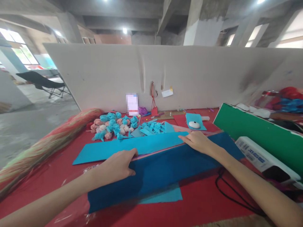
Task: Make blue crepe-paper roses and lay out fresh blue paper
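My left hand [119, 165] pinches the far edge of a long dark blue crepe paper sheet [163, 168] near its left end, fingers curled over it. My right hand [197, 142] grips the same edge near the right end, fingers pressed together. A light blue strip [127, 146] lies just beyond, with a pink layer showing between the two. Another light blue piece [165, 196] sticks out below the dark sheet.
On the red table cover [203, 201] lie a pile of blue and pink paper flowers [112, 126], cut blue strips [152, 127], a white object on blue paper [194, 125], a green board [260, 135], a white device [262, 159] with a black cable [227, 195], and a fringed roll [47, 145] at left. A white partition [165, 72] stands behind.
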{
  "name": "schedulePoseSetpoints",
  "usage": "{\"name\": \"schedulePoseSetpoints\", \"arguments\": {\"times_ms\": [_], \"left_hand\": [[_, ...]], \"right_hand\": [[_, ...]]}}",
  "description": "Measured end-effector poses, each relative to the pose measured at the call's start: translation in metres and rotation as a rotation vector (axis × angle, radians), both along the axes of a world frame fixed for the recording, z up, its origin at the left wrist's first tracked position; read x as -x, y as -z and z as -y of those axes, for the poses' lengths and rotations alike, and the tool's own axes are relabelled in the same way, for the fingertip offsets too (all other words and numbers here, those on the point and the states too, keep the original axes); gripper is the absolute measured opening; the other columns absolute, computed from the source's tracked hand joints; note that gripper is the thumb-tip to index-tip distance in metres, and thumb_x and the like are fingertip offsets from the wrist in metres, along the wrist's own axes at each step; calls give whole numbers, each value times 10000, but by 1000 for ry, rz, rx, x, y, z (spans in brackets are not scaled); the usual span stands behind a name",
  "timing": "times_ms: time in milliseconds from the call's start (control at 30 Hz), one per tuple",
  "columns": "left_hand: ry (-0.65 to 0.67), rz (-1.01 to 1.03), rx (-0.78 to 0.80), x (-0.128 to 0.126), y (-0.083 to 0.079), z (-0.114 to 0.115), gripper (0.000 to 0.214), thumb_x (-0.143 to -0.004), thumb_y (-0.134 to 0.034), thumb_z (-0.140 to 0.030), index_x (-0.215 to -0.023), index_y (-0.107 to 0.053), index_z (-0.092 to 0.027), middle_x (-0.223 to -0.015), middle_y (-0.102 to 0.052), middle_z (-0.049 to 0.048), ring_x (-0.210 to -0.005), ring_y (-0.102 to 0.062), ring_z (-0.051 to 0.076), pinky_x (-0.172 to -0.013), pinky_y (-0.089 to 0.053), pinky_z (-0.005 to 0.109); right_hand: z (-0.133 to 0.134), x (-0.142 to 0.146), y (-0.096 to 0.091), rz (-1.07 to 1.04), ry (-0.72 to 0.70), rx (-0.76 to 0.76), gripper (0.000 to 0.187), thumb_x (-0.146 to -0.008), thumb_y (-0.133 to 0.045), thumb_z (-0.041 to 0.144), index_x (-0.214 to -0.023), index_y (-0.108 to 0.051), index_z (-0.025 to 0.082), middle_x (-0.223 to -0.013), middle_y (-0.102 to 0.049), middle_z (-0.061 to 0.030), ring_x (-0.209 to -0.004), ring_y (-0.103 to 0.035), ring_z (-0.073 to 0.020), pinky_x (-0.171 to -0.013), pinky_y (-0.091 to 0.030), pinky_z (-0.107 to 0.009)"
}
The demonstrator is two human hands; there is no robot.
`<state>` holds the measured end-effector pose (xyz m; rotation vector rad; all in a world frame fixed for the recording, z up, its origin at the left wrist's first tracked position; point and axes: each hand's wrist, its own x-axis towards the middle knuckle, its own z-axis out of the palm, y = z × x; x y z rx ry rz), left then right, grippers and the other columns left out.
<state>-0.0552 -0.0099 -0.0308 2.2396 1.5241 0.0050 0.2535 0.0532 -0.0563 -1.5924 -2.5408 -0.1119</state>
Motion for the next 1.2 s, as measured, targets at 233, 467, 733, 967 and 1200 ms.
{"name": "schedulePoseSetpoints", "arguments": {"times_ms": [233, 467, 733, 967, 1200], "left_hand": [[19, 14, 113, 6, -50, -16, 373, -656, -608, -393, -969, -516, -212, -892, -602, 23, -818, -574, 241, -655, -399, 287], [132, 154, 173, -20, -76, -135, 519, -680, -648, -356, -1147, -486, -200, -1097, -585, 31, -998, -551, 228, -790, -456, 289], [287, 287, 21, -46, -40, -258, 287, -857, -511, -281, -1102, -520, -133, -1105, -556, 81, -947, -571, 209, -792, -494, 402], [207, 253, -385, -36, 6, -281, 303, -859, -506, -279, -1130, -501, -143, -1146, -532, 92, -987, -552, 217, -822, -477, 424], [306, 156, -552, -29, 60, -241, 348, -856, -509, -290, -1176, -474, -158, -1224, -485, 103, -1062, -514, 241, -873, -445, 462]], "right_hand": [[-6, -1, -45, 27, 109, -125, 460, -901, -372, 414, -545, -495, 151, -505, -464, 28, -520, -480, -105, -560, -387, -258], [-100, -15, -122, 47, 172, -99, 566, -887, -304, 499, -415, -337, 187, -400, -309, 41, -388, -328, -89, -464, -271, -247], [-209, -61, -104, 155, 333, 18, 293, -878, -457, 390, -933, -572, 126, -851, -598, -22, -706, -581, -130, -638, -493, -295], [-261, -72, -59, 197, 351, 129, 271, -870, -487, 346, -1022, -559, 134, -990, -590, -46, -836, -588, -172, -722, -501, -346], [-287, -64, -51, 252, 396, 100, 283, -869, -493, 327, -1083, -532, 145, -1086, -559, -74, -933, -565, -190, -791, -477, -396]]}}
